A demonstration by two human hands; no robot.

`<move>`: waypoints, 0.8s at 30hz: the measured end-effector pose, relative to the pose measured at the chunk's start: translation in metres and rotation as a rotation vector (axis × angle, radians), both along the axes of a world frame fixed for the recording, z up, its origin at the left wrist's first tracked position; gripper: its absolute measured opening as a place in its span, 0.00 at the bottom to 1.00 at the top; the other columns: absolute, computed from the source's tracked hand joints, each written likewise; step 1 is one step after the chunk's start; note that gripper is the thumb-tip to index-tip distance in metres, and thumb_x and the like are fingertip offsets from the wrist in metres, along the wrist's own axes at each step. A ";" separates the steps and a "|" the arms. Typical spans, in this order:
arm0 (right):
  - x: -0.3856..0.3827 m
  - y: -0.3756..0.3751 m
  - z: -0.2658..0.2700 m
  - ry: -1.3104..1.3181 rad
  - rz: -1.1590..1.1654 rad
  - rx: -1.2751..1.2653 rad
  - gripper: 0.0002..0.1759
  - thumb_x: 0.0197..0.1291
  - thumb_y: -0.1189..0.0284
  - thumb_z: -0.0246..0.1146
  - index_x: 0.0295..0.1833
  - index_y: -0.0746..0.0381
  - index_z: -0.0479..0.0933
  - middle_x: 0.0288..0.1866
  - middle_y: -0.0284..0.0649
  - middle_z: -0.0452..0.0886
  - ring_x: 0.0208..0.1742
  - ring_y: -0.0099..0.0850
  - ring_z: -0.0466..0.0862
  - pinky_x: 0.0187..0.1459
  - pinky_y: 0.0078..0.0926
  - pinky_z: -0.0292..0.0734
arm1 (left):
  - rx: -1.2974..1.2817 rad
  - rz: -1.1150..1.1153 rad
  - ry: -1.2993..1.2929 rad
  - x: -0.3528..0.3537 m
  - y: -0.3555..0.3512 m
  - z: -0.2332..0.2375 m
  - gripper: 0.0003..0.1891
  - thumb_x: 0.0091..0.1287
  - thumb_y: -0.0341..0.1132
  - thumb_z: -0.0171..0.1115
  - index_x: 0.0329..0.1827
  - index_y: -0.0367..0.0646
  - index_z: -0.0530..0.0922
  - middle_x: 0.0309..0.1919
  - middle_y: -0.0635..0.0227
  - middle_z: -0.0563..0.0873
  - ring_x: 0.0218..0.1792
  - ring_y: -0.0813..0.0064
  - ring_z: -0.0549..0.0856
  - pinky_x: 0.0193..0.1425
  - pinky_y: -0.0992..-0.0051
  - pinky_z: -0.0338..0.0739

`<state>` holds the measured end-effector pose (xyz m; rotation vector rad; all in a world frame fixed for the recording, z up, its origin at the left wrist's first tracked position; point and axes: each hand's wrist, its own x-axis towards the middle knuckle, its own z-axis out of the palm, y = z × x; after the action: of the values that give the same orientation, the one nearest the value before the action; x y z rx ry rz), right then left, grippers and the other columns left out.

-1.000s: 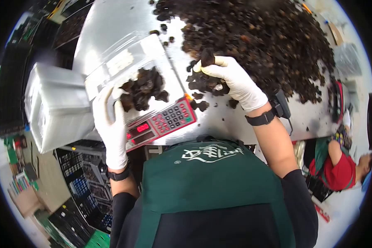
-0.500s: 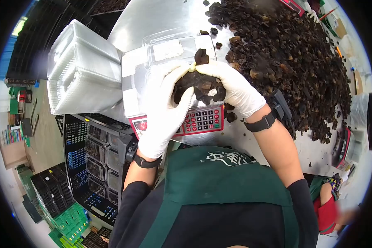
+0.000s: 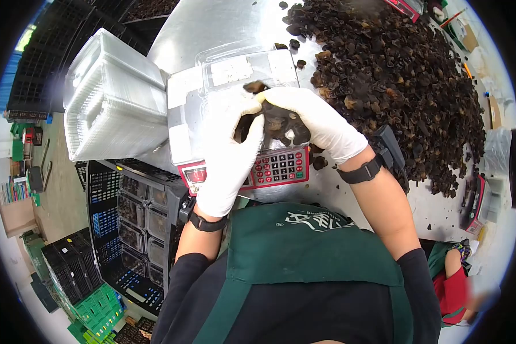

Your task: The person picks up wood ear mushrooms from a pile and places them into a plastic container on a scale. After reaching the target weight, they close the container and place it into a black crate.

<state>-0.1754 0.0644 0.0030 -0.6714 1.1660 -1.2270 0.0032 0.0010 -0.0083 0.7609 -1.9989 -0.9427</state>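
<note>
Dark, crinkled fungus pieces lie in a clear plastic box on the scale, which has a red keypad front. My left hand, in a white glove, curves round the left side of these pieces, its fingers bent. From the right, my gloved right hand reaches over them, and its fingertips meet those of my left hand at a brown piece. The fingertips look pinched together, partly on this piece. The box's clear lid stands open behind my hands.
Nested clear plastic boxes stand left of the scale. A large heap of dark fungus covers the table's right side. A black crate with filled boxes is at lower left. Another person's red sleeve shows at lower right.
The piece at my fingertips has shifted left and lies lower, where before it stood upright. My right hand's fingers have moved slightly left with it.
</note>
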 end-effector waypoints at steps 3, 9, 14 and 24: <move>-0.003 0.001 0.008 -0.038 0.066 0.084 0.20 0.75 0.59 0.57 0.57 0.64 0.83 0.48 0.36 0.87 0.45 0.21 0.86 0.48 0.17 0.81 | -0.009 0.013 0.017 0.001 0.001 0.004 0.13 0.59 0.22 0.71 0.48 0.41 0.85 0.46 0.60 0.87 0.50 0.62 0.85 0.58 0.65 0.80; 0.000 -0.003 -0.003 -0.053 0.035 -0.038 0.21 0.76 0.61 0.55 0.58 0.65 0.83 0.52 0.38 0.88 0.49 0.22 0.86 0.53 0.19 0.81 | -0.222 -0.058 -0.055 0.005 0.015 0.024 0.14 0.58 0.24 0.74 0.47 0.42 0.85 0.45 0.62 0.86 0.50 0.60 0.85 0.56 0.64 0.79; 0.001 -0.004 0.004 -0.068 0.051 -0.057 0.22 0.78 0.60 0.53 0.60 0.65 0.82 0.53 0.38 0.87 0.50 0.22 0.86 0.54 0.20 0.81 | -0.092 -0.064 -0.063 0.006 0.011 0.010 0.13 0.59 0.20 0.72 0.47 0.41 0.85 0.42 0.62 0.86 0.45 0.65 0.87 0.49 0.72 0.81; 0.007 -0.016 0.002 0.413 0.060 -0.298 0.19 0.70 0.70 0.56 0.61 0.65 0.81 0.55 0.37 0.86 0.56 0.24 0.82 0.62 0.26 0.76 | 0.123 0.146 -0.023 0.053 0.000 0.001 0.11 0.67 0.18 0.65 0.50 0.38 0.81 0.45 0.70 0.83 0.44 0.82 0.83 0.52 0.79 0.78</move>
<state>-0.1682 0.0488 0.0051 -1.2189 1.2959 -1.2583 0.0559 0.0012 -0.0069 0.9759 -1.8899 -0.9810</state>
